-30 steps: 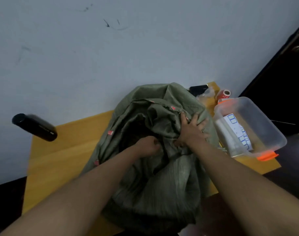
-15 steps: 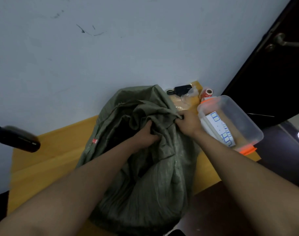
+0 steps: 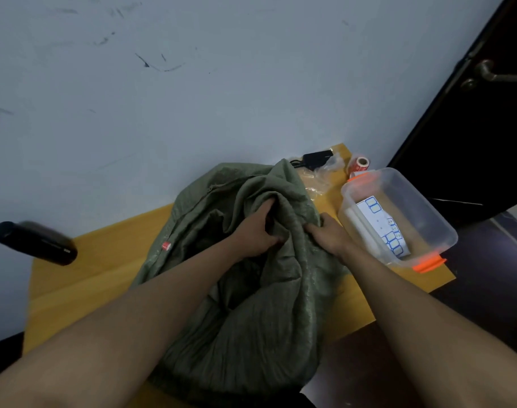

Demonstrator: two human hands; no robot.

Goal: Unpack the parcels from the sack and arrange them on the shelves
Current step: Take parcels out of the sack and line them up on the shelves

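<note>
Because the parcels are buried somewhere inside, I have both hands on the mouth of the green sack [image 3: 251, 278], which slumps on the wooden table [image 3: 83, 278] against the pale wall [image 3: 192, 98]. From the head camera, the only view, my left hand [image 3: 255, 234] is closed around a thick fold of the rim, thumb on the near side and fingers curled over the far side, so I can drag that fold away from the opening. My right hand [image 3: 329, 235] lies just beside it, fingers pressed down into the bunched cloth and pinching the same ridge; I judge this pins the right edge while the left pulls, so the neck spreads rather than the whole bag sliding. A dark hollow shows to the left of my left hand, which I take for the opening, yet no parcel is visible in it and no shelves are in sight.

To my right a clear plastic tub [image 3: 433, 228] with orange clips sits close to the sack, holding a sheet of labels [image 3: 382, 228]. Beyond it stand a red tape roll [image 3: 360, 163] and a black charger [image 3: 316, 159], and a dark door [image 3: 472, 128] fills the right edge. Well apart on the left lies a black cylinder [image 3: 33, 242], blurred.
</note>
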